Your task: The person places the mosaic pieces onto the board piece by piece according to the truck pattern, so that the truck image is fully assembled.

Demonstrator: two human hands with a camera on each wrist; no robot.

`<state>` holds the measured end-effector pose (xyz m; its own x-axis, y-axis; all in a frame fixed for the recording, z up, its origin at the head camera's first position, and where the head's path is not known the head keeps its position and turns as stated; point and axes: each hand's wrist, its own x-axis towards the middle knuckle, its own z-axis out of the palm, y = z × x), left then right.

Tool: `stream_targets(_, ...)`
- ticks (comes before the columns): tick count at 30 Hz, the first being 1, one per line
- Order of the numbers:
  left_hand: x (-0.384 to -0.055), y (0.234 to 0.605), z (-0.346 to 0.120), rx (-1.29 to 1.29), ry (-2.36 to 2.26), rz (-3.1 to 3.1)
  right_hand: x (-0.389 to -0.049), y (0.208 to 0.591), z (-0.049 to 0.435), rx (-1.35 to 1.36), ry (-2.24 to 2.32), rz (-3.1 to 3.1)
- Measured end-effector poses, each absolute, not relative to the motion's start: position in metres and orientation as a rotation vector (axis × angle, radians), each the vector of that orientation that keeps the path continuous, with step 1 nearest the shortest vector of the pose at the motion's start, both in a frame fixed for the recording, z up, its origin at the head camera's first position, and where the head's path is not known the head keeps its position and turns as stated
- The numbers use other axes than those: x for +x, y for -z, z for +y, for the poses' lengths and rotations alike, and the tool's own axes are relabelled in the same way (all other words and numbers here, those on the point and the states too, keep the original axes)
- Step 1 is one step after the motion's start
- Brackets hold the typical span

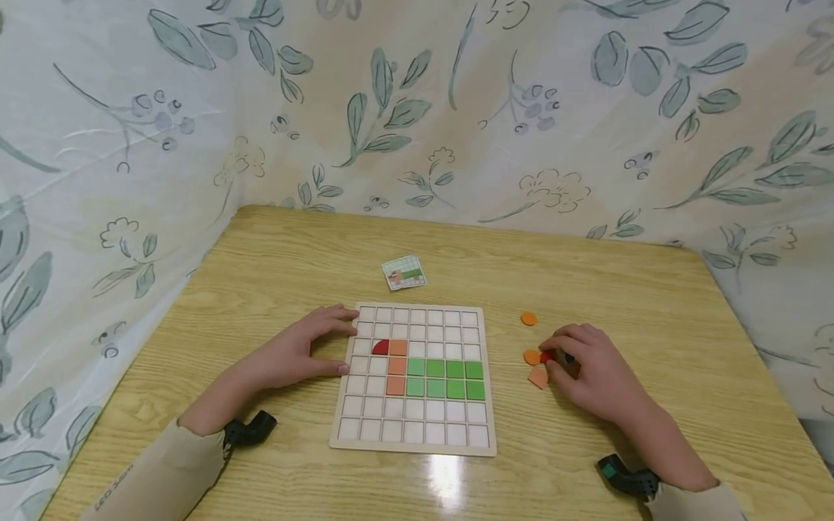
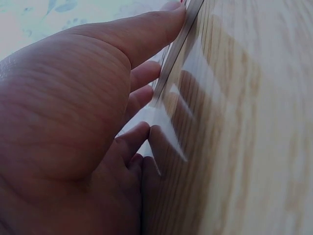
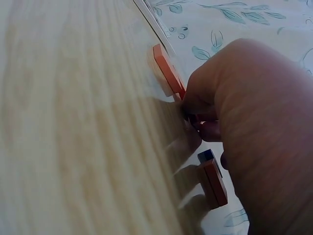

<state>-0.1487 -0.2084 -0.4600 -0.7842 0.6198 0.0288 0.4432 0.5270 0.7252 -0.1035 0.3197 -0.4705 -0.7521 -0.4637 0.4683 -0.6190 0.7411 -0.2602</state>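
A wooden grid board [image 1: 413, 432] lies mid-table, bearing a red quarter-round tile [image 1: 381, 347], salmon square tiles [image 1: 395, 365] and several green tiles [image 1: 455, 369]. My left hand [image 1: 296, 347] touches the board's left edge with fingertips and thumb, its fingers fairly straight. To the right of the board, my right hand [image 1: 589, 373] pinches a small red tile [image 1: 546, 357] between thumb and finger, low over the table. Beside those fingertips are an orange round tile [image 1: 531, 357] and a salmon tile [image 1: 537, 377]. A dark blue piece [image 1: 569, 358] is partly hidden by the right hand.
Behind the board lies a small picture card [image 1: 404, 273] with a green and salmon pattern. Another orange round tile [image 1: 528, 318] sits beyond the right hand. Leaf-patterned cloth [image 1: 417, 108] hangs along the back and sides of the wooden table [image 1: 293, 246].
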Motion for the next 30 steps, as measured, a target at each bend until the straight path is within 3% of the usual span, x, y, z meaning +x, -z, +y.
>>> stream_targets(18, -0.149, 0.460, -0.208, 0.885, -1.108, 2.531, -0.107, 0.470, 0.316, 0.862, -0.601, -2.510)
stream_targets(30, -0.149, 0.461, -0.208, 0.884, -1.111, 2.531, -0.098, 0.474, 0.272, 0.960, -0.725, -2.475)
